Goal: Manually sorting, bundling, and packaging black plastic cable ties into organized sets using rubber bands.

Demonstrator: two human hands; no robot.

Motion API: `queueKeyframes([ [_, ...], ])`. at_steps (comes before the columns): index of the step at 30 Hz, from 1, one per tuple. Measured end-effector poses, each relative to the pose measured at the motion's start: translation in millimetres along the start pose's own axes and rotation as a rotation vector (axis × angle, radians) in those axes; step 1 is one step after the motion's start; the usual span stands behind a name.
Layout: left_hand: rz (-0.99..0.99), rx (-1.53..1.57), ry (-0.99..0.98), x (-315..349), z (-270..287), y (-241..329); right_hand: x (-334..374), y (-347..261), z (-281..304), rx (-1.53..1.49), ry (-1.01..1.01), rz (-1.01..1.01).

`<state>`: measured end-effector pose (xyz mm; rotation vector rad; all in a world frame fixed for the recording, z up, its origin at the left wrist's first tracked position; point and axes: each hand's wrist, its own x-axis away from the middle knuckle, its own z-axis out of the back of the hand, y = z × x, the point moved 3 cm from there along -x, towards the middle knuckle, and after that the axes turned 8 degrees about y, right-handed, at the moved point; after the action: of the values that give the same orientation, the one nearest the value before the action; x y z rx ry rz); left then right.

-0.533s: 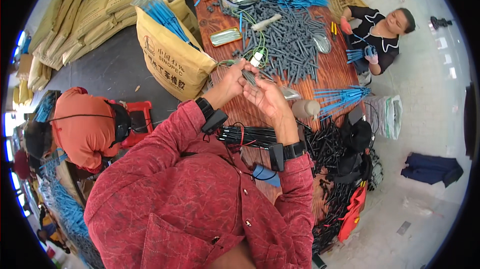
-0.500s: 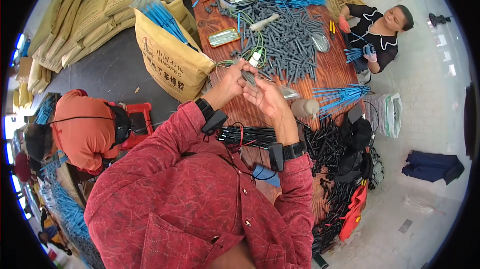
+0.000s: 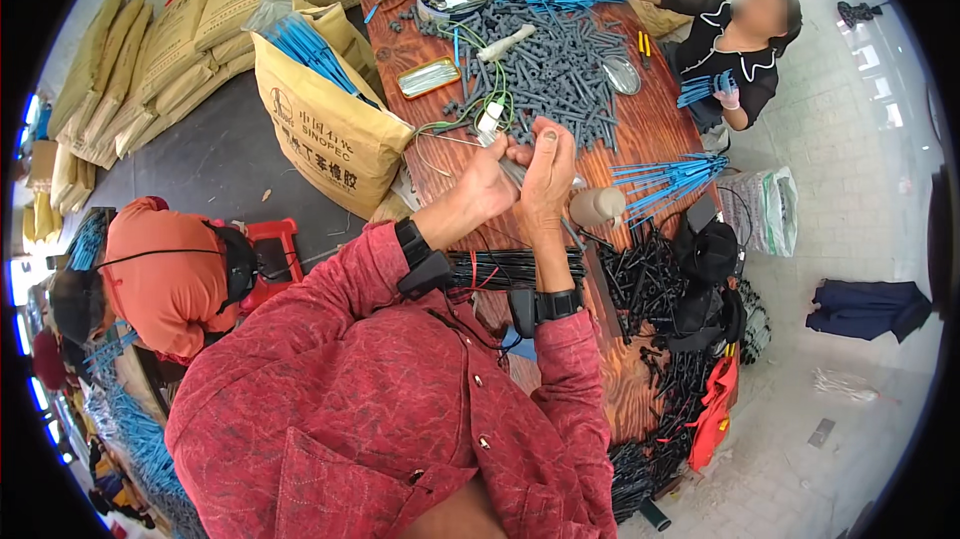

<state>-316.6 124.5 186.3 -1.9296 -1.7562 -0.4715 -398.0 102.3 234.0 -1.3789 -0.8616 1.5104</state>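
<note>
My left hand (image 3: 485, 187) and my right hand (image 3: 547, 177) meet over the near side of the wooden table, fingers bent and closed. A small grey shape (image 3: 514, 171) shows between the palms, too hidden to name. By my left fingertips a thin metal-looking rod (image 3: 455, 140) points left; I cannot tell whether it is held. Just beyond my hands lies a white plug-like piece (image 3: 490, 118) on green cord. A wide heap of dark grey plastic pieces (image 3: 560, 64) covers the table behind it. A yellow-rimmed tin (image 3: 428, 78) of thin silvery pins sits to the left.
A beige cup-like container (image 3: 597, 207) and blue rods (image 3: 670, 184) are at right, with black parts (image 3: 650, 279) nearer. A paper sack (image 3: 330, 129) of blue rods stands left. Across the table, a gloved co-worker (image 3: 728, 49) handles blue rods. Another person (image 3: 170, 269) sits left.
My right hand has turned and its fingers have folded up, mostly hiding the grey pieces seen earlier. The co-worker's one glove has reached to the blue pile at the back.
</note>
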Motion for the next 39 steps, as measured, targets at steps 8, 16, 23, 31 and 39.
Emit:
queueKeyframes([
  [8,0.043,-0.102,-0.326,-1.7,1.3,3.6,9.1,14.5,-2.4,-0.117,0.003,-0.189],
  [16,-0.044,-0.413,-0.016,13.3,4.3,-2.1,29.3,9.2,-6.2,0.121,0.023,0.049],
  [23,0.221,-0.612,-0.276,13.6,36.5,28.6,21.3,16.8,10.7,0.03,-0.103,-0.22],
  [31,0.654,-0.964,-0.352,67.1,27.6,1.1,-11.2,-2.4,18.8,-0.24,-0.726,-0.41],
  [39,0.778,-0.973,-0.396,74.0,71.3,-8.7,49.9,22.2,23.2,-0.096,-1.246,-0.529],
])
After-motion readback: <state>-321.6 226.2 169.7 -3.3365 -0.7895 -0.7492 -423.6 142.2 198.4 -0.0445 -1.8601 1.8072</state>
